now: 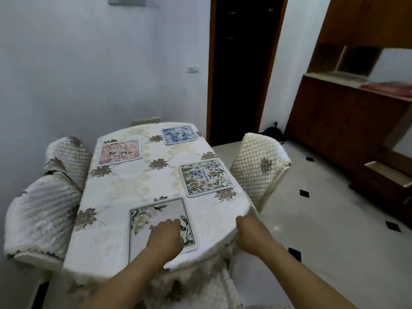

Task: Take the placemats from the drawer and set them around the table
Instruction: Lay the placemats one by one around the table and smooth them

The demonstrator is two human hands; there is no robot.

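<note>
Several floral placemats lie on the cream-clothed table. A pink one is at the far left, a blue one at the far end, and a green-bordered one at the right. The nearest white placemat lies at the front edge. My left hand rests flat on it, palm down. My right hand grips the table's right front edge, fingers curled over the cloth. At the right, a wooden drawer stands pulled open.
Quilted cream chairs stand at the left, far left, right and just below me. A wooden sideboard runs along the right wall. A dark doorway opens behind the table. Tiled floor lies at right.
</note>
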